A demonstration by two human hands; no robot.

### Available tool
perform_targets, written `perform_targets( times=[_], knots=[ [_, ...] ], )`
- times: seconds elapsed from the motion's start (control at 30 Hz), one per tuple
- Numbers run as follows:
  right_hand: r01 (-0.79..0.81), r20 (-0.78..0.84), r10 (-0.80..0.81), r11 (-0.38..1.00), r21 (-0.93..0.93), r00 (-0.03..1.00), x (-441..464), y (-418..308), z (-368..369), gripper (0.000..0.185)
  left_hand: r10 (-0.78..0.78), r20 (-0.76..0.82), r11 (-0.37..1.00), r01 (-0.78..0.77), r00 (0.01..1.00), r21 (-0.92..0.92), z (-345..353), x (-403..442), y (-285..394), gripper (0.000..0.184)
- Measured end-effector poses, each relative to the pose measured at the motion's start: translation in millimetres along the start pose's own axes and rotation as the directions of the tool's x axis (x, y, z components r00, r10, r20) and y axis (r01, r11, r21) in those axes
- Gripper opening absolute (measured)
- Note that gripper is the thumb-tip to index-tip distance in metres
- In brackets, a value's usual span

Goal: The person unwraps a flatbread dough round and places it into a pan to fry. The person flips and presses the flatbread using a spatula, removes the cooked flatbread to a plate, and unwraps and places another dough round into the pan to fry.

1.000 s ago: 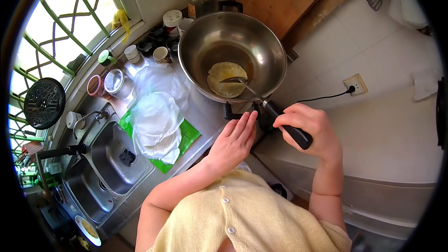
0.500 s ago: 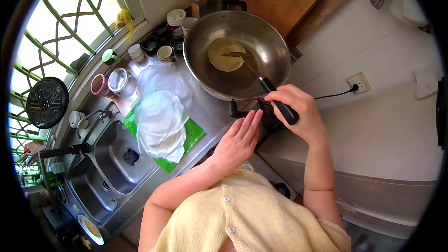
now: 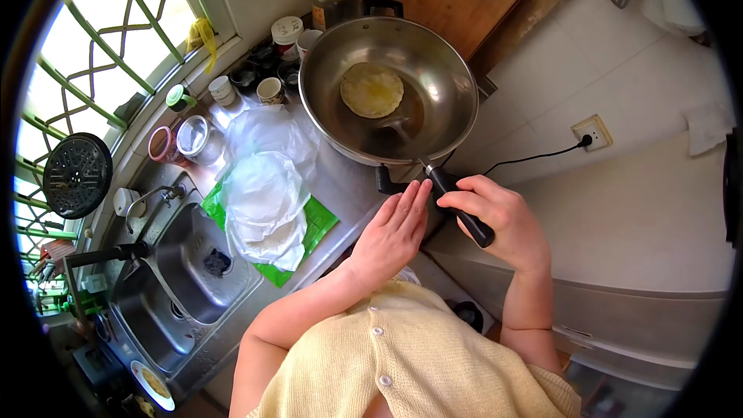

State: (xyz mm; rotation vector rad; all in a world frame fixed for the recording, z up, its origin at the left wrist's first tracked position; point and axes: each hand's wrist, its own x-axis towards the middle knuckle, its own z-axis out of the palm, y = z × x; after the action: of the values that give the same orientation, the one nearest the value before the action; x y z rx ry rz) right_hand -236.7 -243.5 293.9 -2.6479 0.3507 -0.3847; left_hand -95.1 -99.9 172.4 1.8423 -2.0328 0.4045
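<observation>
My right hand (image 3: 503, 217) is wrapped round the black handle of a spatula (image 3: 458, 201). Its metal blade rests low inside the near part of a large steel wok (image 3: 445, 54). A round flatbread (image 3: 371, 90) with a shiny yellow patch lies flat in the wok, apart from the blade. Held beside the wok's near black handle (image 3: 387, 179), my left hand (image 3: 393, 234) is empty, with its fingers stretched out straight. Whether the left fingertips touch that handle, I cannot tell.
Left of the wok, white plastic sheets (image 3: 267, 193) lie over a green packet (image 3: 319, 220). Beyond them is a double sink (image 3: 205, 263). Jars and cups line the window side. A cutting board (image 3: 453, 0) leans behind the wok, and a black cord (image 3: 534, 157) runs to a wall socket.
The spatula blade has come off the flatbread and back towards the wok's near side. My right hand has moved towards my body. The left hand has stayed almost still.
</observation>
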Motion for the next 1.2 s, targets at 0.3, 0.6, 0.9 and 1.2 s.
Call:
perform_targets(
  times=[0.3,0.6,0.9,1.2],
  knots=[
    [-0.028,-0.048,0.029,0.999,0.035,0.998,-5.8,-2.0,9.9,0.036,0.007,-0.027,1.000,-0.007,1.000,0.008,3.8,-1.4,-0.1,0.036],
    [-0.084,-0.079,0.088,0.995,0.049,0.993,-5.4,-6.3,16.5,0.034,0.013,-0.019,0.999,-0.013,1.000,0.035,4.9,-0.9,1.6,0.040],
    [-0.061,-0.105,0.069,0.995,0.079,0.992,-6.3,-3.2,20.0,0.034,0.004,-0.021,1.000,-0.004,1.000,0.009,5.4,-1.7,2.0,0.038],
    [-0.034,-0.313,0.153,0.935,0.354,0.937,-9.0,10.3,21.6,0.019,0.017,-0.006,1.000,-0.017,1.000,0.014,4.6,-1.1,-0.8,0.039]
  ],
)
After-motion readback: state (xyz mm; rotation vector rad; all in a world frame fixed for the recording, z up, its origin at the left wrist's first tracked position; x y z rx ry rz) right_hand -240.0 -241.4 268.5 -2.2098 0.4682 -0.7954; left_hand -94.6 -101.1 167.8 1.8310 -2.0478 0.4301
